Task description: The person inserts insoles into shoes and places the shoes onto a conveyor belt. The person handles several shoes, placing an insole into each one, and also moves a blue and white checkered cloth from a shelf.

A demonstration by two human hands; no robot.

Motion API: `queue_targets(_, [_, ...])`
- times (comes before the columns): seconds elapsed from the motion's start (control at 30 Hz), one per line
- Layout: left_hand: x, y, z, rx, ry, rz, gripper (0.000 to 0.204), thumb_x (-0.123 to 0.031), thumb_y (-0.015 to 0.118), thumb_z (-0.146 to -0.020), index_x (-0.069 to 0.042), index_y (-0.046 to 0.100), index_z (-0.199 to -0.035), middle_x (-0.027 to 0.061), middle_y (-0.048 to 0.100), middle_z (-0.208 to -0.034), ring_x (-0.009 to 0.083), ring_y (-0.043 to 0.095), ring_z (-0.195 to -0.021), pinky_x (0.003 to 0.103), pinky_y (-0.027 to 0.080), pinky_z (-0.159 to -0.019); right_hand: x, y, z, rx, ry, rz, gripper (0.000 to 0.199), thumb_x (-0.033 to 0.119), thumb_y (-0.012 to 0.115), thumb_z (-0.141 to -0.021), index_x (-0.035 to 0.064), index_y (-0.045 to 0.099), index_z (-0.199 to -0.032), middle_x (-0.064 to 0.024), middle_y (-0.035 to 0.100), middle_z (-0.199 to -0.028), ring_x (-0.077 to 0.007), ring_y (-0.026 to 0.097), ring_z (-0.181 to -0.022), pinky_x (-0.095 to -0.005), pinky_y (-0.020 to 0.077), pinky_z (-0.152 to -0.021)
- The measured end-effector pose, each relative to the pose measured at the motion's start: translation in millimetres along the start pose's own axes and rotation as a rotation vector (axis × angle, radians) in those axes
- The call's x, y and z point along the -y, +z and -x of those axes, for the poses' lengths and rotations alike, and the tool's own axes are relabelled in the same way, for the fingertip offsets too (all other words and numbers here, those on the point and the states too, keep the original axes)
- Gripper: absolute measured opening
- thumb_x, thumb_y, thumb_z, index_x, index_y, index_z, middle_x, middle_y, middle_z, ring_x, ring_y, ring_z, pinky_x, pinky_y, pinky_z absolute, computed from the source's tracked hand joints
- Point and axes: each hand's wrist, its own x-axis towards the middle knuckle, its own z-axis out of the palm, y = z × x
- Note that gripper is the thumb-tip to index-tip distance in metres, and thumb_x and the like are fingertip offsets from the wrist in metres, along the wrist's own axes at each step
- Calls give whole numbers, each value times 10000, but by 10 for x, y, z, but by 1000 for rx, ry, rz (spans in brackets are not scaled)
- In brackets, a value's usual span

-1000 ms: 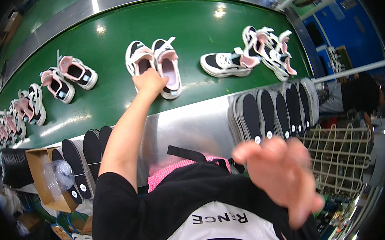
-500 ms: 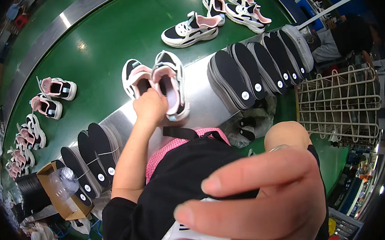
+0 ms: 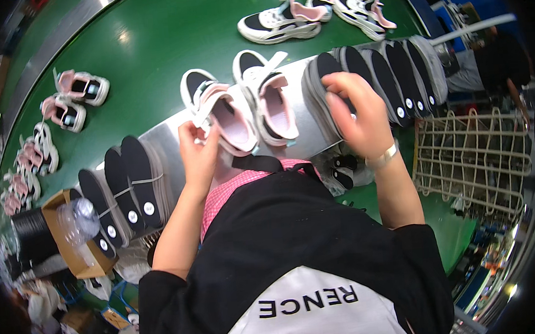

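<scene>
Two black-and-white sneakers with pink linings stand side by side on the metal strip before me. My left hand (image 3: pixel 198 153) pinches the side of the left sneaker (image 3: pixel 237 119), near its pulled-out white tongue. The right sneaker (image 3: pixel 276 107) stands untouched, its tongue raised. My right hand (image 3: pixel 363 120) is over the nearest stack of black insoles (image 3: pixel 317 98), thumb and fingers apart and nothing seen between them. Whether its fingertips touch the stack, I cannot tell.
More insole stacks (image 3: pixel 392 87) line the strip at right, and tied bundles (image 3: pixel 147 181) lie at left beside a cardboard box (image 3: pixel 68 243). Other sneakers (image 3: pixel 282 23) stand on the green table (image 3: pixel 148 57). A wire rack (image 3: pixel 471 159) is at far right.
My right hand has moved from close before the camera to the insoles. My left hand has shifted from inside the shoe opening to its left side. The sneakers are now farther apart.
</scene>
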Motion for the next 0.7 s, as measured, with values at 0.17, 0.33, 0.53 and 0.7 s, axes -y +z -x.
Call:
queue_targets(0.17, [59,108,-347,-3,370,-171,537,-123,626,-681,-7,374,-1142,189,436,-1079,284,408,-1030,356,330,-870,-1265,436,301,156,536,533,460,377,639,-664,56,496,-959,-144,549,-938,-308,520,-897,-401,412,-745])
queue_targets(0.33, [0,156,-603,19,157,-107,231,-103,583,-743,-12,523,-947,119,593,-850,196,580,-775,277,451,-676,-1140,487,170,231,667,610,461,392,642,-644,77,499,-948,-113,577,-926,-276,542,-880,-413,387,-701])
queue_targets(0.53, [-70,236,-513,-165,76,-88,203,-122,610,-725,-26,543,-891,112,605,-821,178,590,-741,277,458,-644,-868,209,123,-104,347,366,235,254,582,-704,43,555,-803,-113,572,-821,-272,557,-724,-340,442,-624])
queue_targets(0.7, [138,269,-506,-177,134,-55,249,-141,586,-747,-22,498,-947,96,593,-828,154,576,-751,256,451,-656,73,345,-112,294,-321,342,113,152,575,-644,68,579,-719,-81,553,-782,-218,554,-693,-302,455,-596])
